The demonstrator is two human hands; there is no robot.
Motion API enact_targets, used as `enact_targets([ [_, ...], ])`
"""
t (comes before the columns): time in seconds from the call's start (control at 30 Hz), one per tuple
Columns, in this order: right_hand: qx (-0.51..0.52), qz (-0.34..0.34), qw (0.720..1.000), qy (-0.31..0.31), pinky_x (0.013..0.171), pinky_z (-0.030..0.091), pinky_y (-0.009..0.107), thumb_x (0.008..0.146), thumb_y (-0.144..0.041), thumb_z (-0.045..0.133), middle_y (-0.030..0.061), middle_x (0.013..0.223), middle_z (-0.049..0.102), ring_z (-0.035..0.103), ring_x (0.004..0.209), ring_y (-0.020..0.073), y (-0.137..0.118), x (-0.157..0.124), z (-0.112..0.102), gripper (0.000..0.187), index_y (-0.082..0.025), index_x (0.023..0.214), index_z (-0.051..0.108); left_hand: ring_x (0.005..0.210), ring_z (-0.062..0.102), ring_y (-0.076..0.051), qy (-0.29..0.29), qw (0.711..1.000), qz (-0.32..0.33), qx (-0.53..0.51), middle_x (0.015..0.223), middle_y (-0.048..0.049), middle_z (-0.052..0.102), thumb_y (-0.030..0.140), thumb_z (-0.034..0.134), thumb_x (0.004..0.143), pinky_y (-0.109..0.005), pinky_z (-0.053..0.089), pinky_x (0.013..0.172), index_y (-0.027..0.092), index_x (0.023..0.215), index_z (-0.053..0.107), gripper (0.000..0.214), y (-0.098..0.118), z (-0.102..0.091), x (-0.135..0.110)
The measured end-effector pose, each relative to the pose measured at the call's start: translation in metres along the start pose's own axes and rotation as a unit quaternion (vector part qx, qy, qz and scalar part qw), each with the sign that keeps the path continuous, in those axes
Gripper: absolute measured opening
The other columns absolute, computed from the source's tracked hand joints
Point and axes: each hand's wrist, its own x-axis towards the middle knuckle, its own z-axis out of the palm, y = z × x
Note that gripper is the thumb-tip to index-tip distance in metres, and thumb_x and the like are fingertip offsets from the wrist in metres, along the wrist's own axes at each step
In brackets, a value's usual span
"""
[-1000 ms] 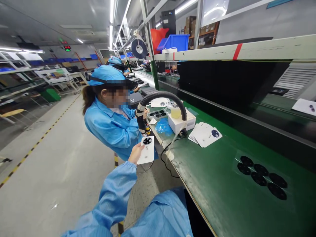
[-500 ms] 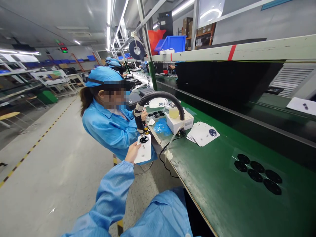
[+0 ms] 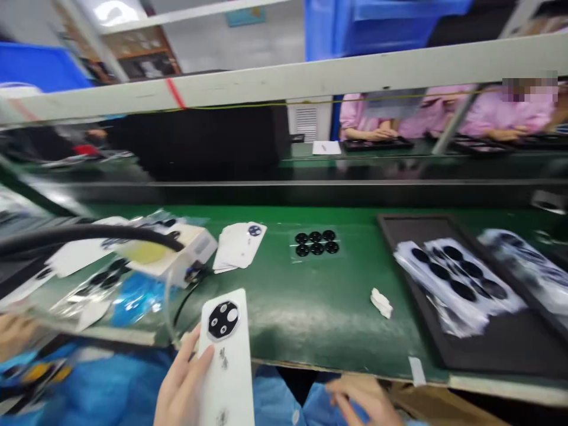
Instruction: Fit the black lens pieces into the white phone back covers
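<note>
A white phone back cover (image 3: 228, 367) with a black round camera piece stands tilted in front of me. My left hand (image 3: 181, 384) grips its left side, thumb on the face and fingers behind. My right hand (image 3: 364, 399), slightly blurred, hangs at the bench's front edge with its fingers apart and nothing visible in them. Past the cover, a fanned stack of similar white covers (image 3: 235, 248) lies on the green bench (image 3: 284, 313). To its right is a clear sheet bearing several black round camera pieces (image 3: 316, 242).
A dark tray (image 3: 426, 319) holds film sheets with black pieces (image 3: 461, 269). A crumpled white scrap (image 3: 381, 303) lies left of it. At left are a white box (image 3: 195, 248), a black hose (image 3: 89, 232), blue film (image 3: 137, 299) and a co-worker's blue sleeve (image 3: 119, 384). People in pink sit opposite.
My view has swung right from the co-worker to the bench. The cover in my left hand has come away from the hose end and closer to me. My right hand has come into view.
</note>
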Motion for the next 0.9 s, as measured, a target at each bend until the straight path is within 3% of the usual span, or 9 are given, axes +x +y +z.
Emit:
enact_targets([
  [0.07,-0.071,0.041,0.986,0.143,0.083,0.053,0.028,0.096,-0.021,0.046,0.005,0.095,0.07,0.067,0.091,0.0179,0.011,0.022,-0.033,0.02,-0.022,0.106,0.064,0.061,0.07,-0.019,-0.08,0.995,0.049,0.03,0.092,0.0009,0.077,0.044,0.08,0.066,-0.021,0.054,0.051,0.031,0.137,0.049,0.079,0.026,0.049,-0.004],
  [0.13,-0.19,0.13,0.938,0.26,0.091,0.049,0.036,0.098,-0.028,0.044,0.0105,0.108,0.065,0.062,0.102,0.0228,0.032,0.037,-0.058,0.023,-0.018,0.11,0.061,0.051,0.066,-0.017,-0.173,0.98,0.099,0.027,0.087,-0.0004,0.077,0.042,0.078,0.07,-0.02,0.051,0.046,0.03,0.141,0.045,0.079,0.05,0.093,-0.014],
  [0.2,-0.298,0.213,0.889,0.277,0.089,0.049,0.041,0.097,-0.038,0.044,0.0153,0.116,0.059,0.058,0.105,0.0273,0.056,0.045,-0.067,0.034,-0.015,0.118,0.057,0.053,0.067,-0.017,-0.245,0.959,0.141,0.018,0.086,-0.002,0.077,0.04,0.076,0.074,-0.02,0.049,0.045,0.029,0.143,0.041,0.078,0.071,0.126,-0.023],
  [0.27,-0.346,0.237,0.868,0.264,0.081,0.05,0.04,0.096,-0.043,0.045,0.0144,0.107,0.059,0.059,0.095,0.027,0.076,0.046,-0.064,0.037,-0.015,0.114,0.06,0.06,0.07,-0.019,-0.297,0.94,0.169,0.007,0.087,-0.0028,0.077,0.04,0.073,0.077,-0.018,0.048,0.045,0.029,0.145,0.039,0.077,0.087,0.148,-0.028],
  [0.47,-0.277,0.217,0.892,0.284,0.075,0.05,0.035,0.098,-0.034,0.041,0.0075,0.086,0.063,0.061,0.081,0.0214,0.095,0.051,-0.053,0.03,-0.019,0.089,0.065,0.063,0.071,-0.021,-0.36,0.916,0.176,-0.029,0.082,-0.0046,0.076,0.04,0.071,0.079,-0.019,0.046,0.043,0.027,0.146,0.037,0.076,0.1,0.174,-0.021],
  [0.57,-0.138,0.202,0.917,0.316,0.072,0.053,0.027,0.097,-0.032,0.046,0.0055,0.092,0.068,0.066,0.08,0.0173,0.067,0.075,-0.074,0.022,-0.02,0.099,0.064,0.064,0.071,-0.022,-0.358,0.921,0.151,-0.036,0.08,-0.0041,0.076,0.04,0.072,0.078,-0.021,0.048,0.045,0.029,0.145,0.038,0.076,0.098,0.172,-0.014],
  [0.67,-0.05,0.158,0.903,0.396,0.069,0.055,0.026,0.095,-0.027,0.052,0.0043,0.096,0.07,0.068,0.073,0.0146,0.011,0.117,-0.1,0.027,-0.021,0.119,0.061,0.073,0.072,-0.025,-0.349,0.927,0.132,-0.045,0.086,-0.0057,0.077,0.04,0.073,0.076,-0.022,0.049,0.048,0.028,0.143,0.043,0.075,0.101,0.164,-0.009],
  [0.8,-0.035,-0.054,0.864,0.5,0.061,0.054,0.028,0.085,-0.01,0.062,0.0035,0.093,0.067,0.066,0.075,0.0163,-0.076,0.171,-0.124,0.027,-0.024,0.107,0.07,0.091,0.071,-0.033,-0.279,0.945,0.167,-0.042,0.098,-0.0083,0.076,0.044,0.074,0.073,-0.024,0.049,0.045,0.023,0.139,0.052,0.073,0.112,0.15,-0.001],
  [0.9,0.124,-0.096,0.852,0.499,0.044,0.049,0.024,0.087,-0.011,0.06,0.0026,0.083,0.064,0.063,0.061,0.0141,-0.117,0.195,-0.129,0.023,-0.026,0.1,0.071,0.103,0.066,-0.037,-0.231,0.95,0.206,-0.051,0.108,-0.0077,0.074,0.044,0.074,0.072,-0.025,0.051,0.047,0.023,0.137,0.055,0.071,0.118,0.141,0.004],
])
